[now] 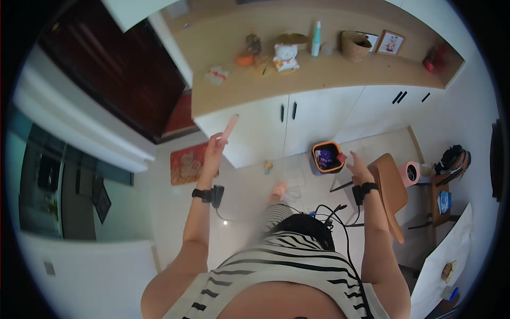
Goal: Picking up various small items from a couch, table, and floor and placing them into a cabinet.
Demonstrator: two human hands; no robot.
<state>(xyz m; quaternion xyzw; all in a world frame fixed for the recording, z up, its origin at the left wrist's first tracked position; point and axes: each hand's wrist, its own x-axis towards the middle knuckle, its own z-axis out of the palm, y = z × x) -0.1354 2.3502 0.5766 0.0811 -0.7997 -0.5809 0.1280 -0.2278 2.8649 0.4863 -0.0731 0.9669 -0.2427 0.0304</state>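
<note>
1. At the far left of my view, beyond a dark reddish-brown door [114,69] with a glossy face, I see a red patterned mat [180,173] lying flat on pale, shiny tiles [241,196].
2. Over the mat's right edge is the left hand [213,146], its fingers curled round the lower end of a slim pink stick [230,127]; I cannot tell what the stick is made of.
3. The stick is straight and narrow, raised in the air against the smooth white cabinet doors [260,135]. Its long axis slants, with the free end pointing up and a little right, away from the body.
4. Above, on the wood-toned counter [319,74], I see a rounded white cat figurine [286,57] and, further right, a coarse woven basket [355,47].
5. Below stands a dark, square-mouthed bin [316,144] with an orange rim and crumpled purple wrapping [325,158] inside.
6. Just right of the bin, the right hand [360,169] has its fingers partly spread. A small red piece [342,158] shows near the fingertips; I cannot tell whether they grip it.
7. Beside that hand is a smooth tan chair [392,196] with a curved back.
</note>
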